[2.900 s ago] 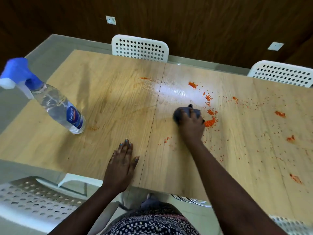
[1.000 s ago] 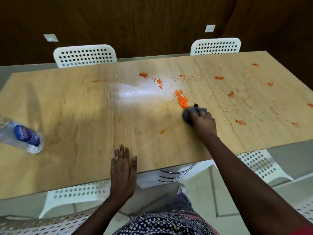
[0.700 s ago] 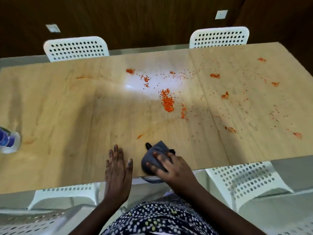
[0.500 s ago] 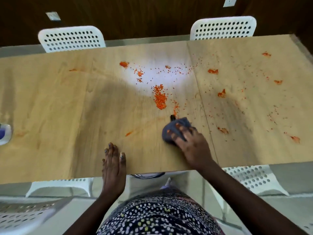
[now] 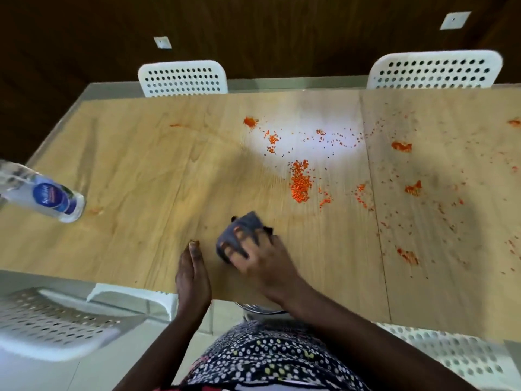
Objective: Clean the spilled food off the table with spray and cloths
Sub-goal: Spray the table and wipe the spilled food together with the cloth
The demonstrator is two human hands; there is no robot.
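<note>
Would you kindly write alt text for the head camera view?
A person's right hand presses a grey cloth on a wooden table strewn with orange food crumbs, while the left hand rests edge-on at the near edge. A spray bottle stands at left; white chairs line the far side.

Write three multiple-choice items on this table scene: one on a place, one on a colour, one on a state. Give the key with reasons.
1. Where is the spray bottle?
A. far left of the table
B. beside the right hand
C. on a chair

2. What colour is the spilled food?
A. green
B. orange-red
C. white

3. What is the right hand doing?
A. resting empty
B. holding the bottle
C. pressing a grey cloth onto the table

Key: 1 A, it stands at the left edge; 2 B, orange-red crumbs lie scattered; 3 C, fingers curl over the cloth, while the left hand lies flat.
</note>
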